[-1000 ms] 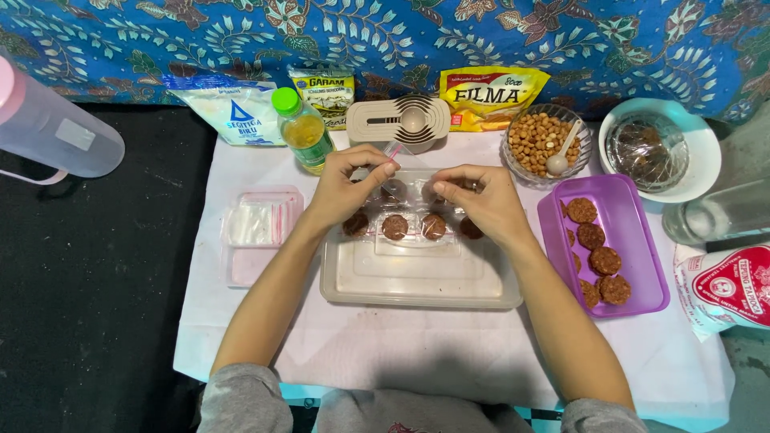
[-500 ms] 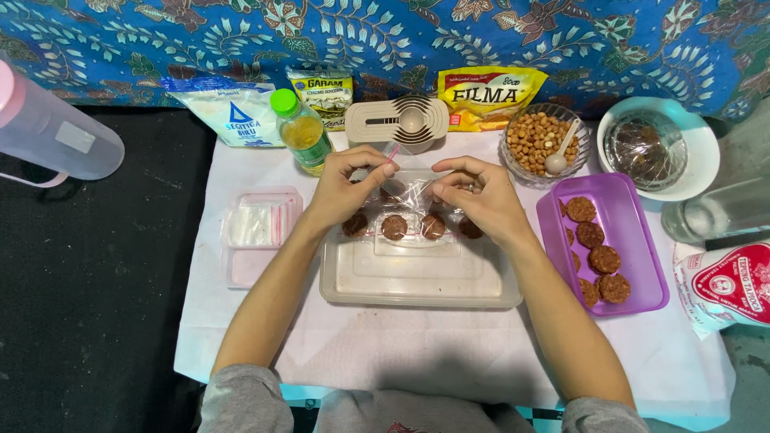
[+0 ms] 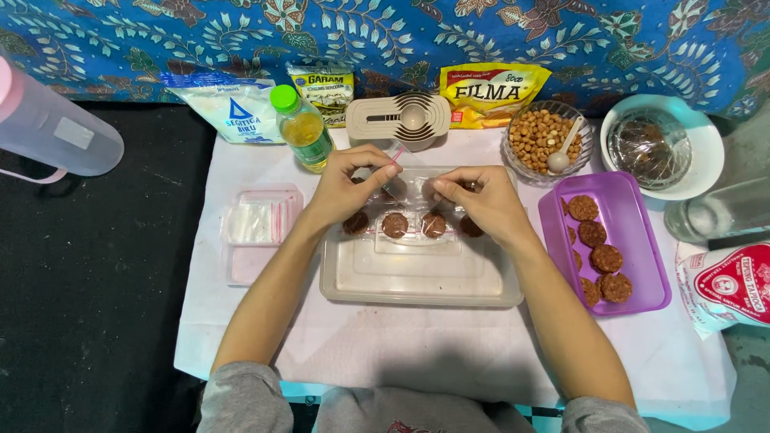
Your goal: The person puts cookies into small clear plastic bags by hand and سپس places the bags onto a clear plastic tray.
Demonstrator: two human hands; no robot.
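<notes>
Now two hands (image 3: 421,192) on clear bag (image 3: 409,191) — four cookies (image 3: 395,224), six in purple tray (image 3: 642,265)

There is one camera, worn on the person's head, and it looks almost straight down at the bench (image 3: 449,353) from close above. The person's own arms come up from the bottom edge, with the left hand (image 3: 349,188) and right hand (image 3: 481,200) near the middle. The far top edge shows a blue flowered cloth (image 3: 385,32), and the left side shows dark floor (image 3: 88,281).
</notes>
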